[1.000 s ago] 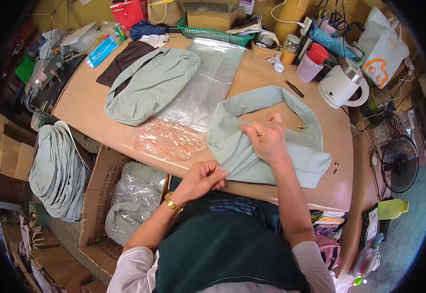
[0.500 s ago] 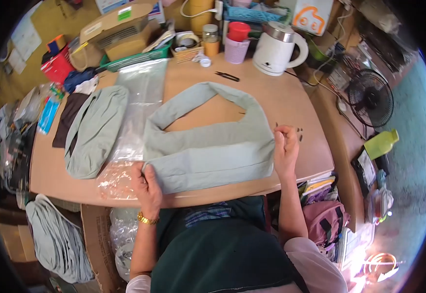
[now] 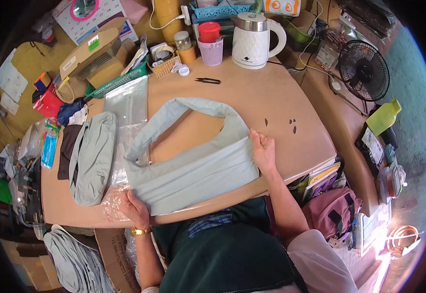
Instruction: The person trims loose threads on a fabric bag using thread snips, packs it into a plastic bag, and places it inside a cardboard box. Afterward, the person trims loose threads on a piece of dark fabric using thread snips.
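A pale grey-green fabric piece [image 3: 198, 168] with a looped strap lies spread on the tan table [image 3: 271, 107], in front of my body. My left hand [image 3: 135, 210] is at its lower left corner, fingers closed on the fabric edge. At its right edge my right hand [image 3: 263, 149] pinches the cloth between thumb and fingers. The strap forms a loop above the wide lower part. Left of it are clear plastic sheets [image 3: 131, 105], crinkled plastic [image 3: 113, 205] and another folded grey-green piece [image 3: 95, 158] on dark brown cloth [image 3: 67, 150].
Black thread snips [image 3: 208, 80] lie toward the back. Behind stand a white kettle [image 3: 254, 41], a pink cup [image 3: 210, 51], a jar [image 3: 185, 46] and a green basket [image 3: 120, 80]. A fan [image 3: 364, 71] is at right. Stacked grey-green cloth [image 3: 76, 259] hangs lower left.
First bunched between my hands, the fabric now lies stretched out flat. My hands have moved apart to its two sides. The view has swung toward the right.
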